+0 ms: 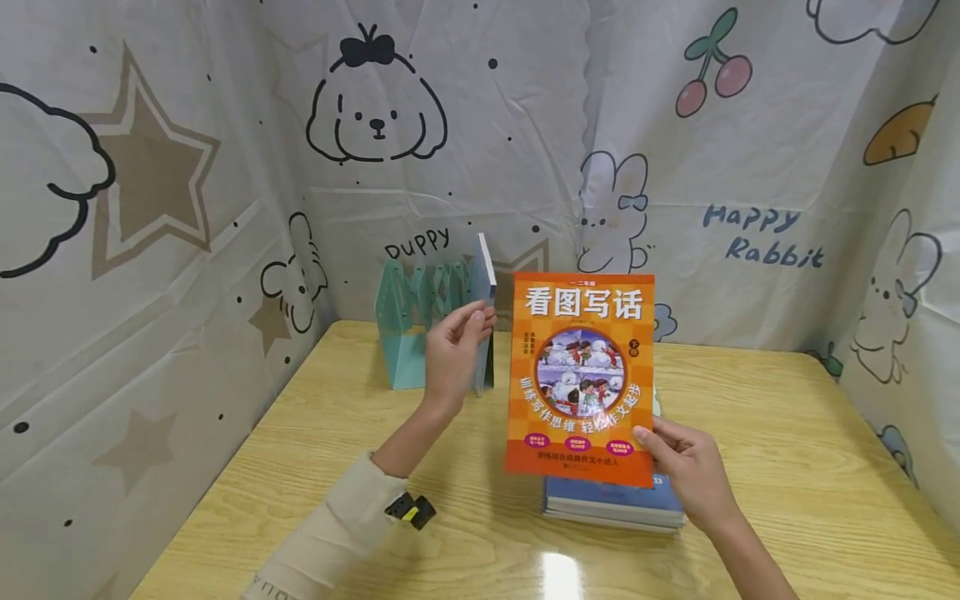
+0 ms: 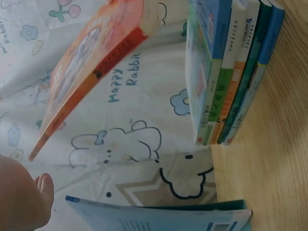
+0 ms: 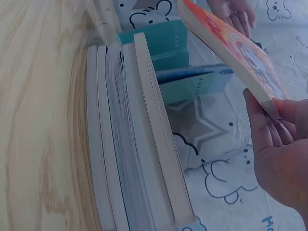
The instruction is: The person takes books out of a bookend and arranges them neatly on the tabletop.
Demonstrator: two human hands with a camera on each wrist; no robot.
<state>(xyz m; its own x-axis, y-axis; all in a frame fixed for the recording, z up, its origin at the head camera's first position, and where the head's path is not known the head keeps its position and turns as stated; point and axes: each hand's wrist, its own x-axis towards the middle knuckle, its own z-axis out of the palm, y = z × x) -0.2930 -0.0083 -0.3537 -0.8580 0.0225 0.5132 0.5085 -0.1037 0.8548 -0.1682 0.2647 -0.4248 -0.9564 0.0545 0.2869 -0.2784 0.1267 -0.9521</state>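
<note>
My right hand [image 1: 686,467] holds an orange workbook [image 1: 581,383] upright by its lower right corner, its cover facing me. In the right wrist view, the thumb and fingers pinch the workbook's edge [image 3: 240,72]. My left hand [image 1: 450,350] is raised in front of a thin blue-and-white book [image 1: 485,267] standing at the right end of a teal book rack [image 1: 405,362]. The left wrist view has this hand [image 2: 21,197] beside that book's corner, apparently apart from it. Its fingers look loosely bent with nothing between them.
A stack of books [image 1: 611,504] lies on the wooden table [image 1: 787,467], below and behind the orange workbook. Its several spines [image 2: 226,91] show in the left wrist view. A patterned cloth [image 1: 510,125] hangs behind the table and along both sides.
</note>
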